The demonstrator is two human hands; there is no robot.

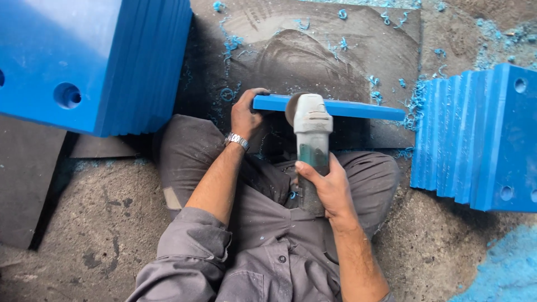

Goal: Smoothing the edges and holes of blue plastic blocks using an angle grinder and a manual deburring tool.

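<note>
Plate stands on edge, long axis crosswise; left hand grips its left end, right hand clasps the grinder, whose disc probably touches the top edge.

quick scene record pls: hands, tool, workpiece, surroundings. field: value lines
left hand: left hand grips the end of the blue plate, held on edge
right hand: right hand wraps the angle grinder body
tool contact: grinder head sits at the plate's top edge
left stack: stack of blue slabs with holes
right stack: leaning blue slabs
floor: dark mat, blue shavings
</note>
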